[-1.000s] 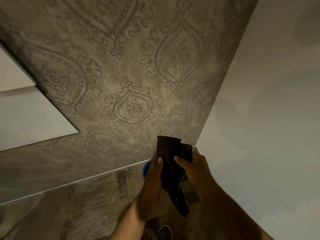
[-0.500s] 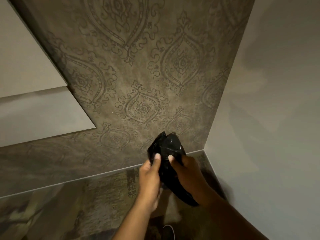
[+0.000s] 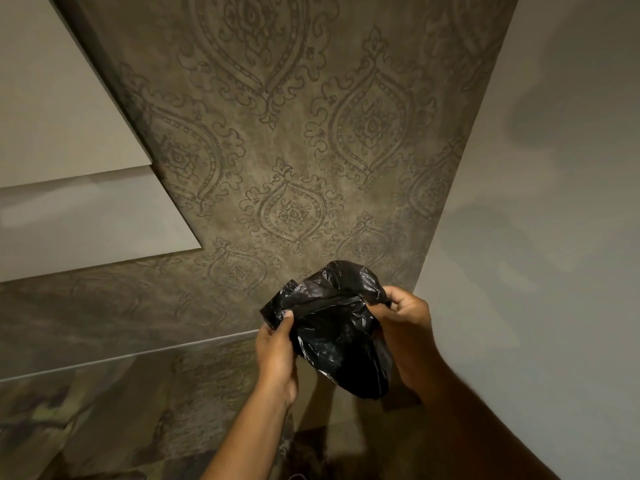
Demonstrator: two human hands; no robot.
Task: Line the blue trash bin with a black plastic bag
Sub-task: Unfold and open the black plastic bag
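A crumpled black plastic bag hangs between both hands in front of the patterned wall, its top edge partly spread and its lower end drooping. My left hand pinches the bag's left edge. My right hand grips its right edge, held a little higher. The blue trash bin is not visible in the head view; the bag and my arms cover the corner floor below.
A brown wall with damask pattern faces me. A plain pale wall meets it on the right. A light panel juts out at the left. Glossy patterned floor lies below the wall.
The bag went from a folded strip to a partly opened, spread shape as my hands pulled apart. The view tilted up, and the blue bin seen a second ago is out of sight.
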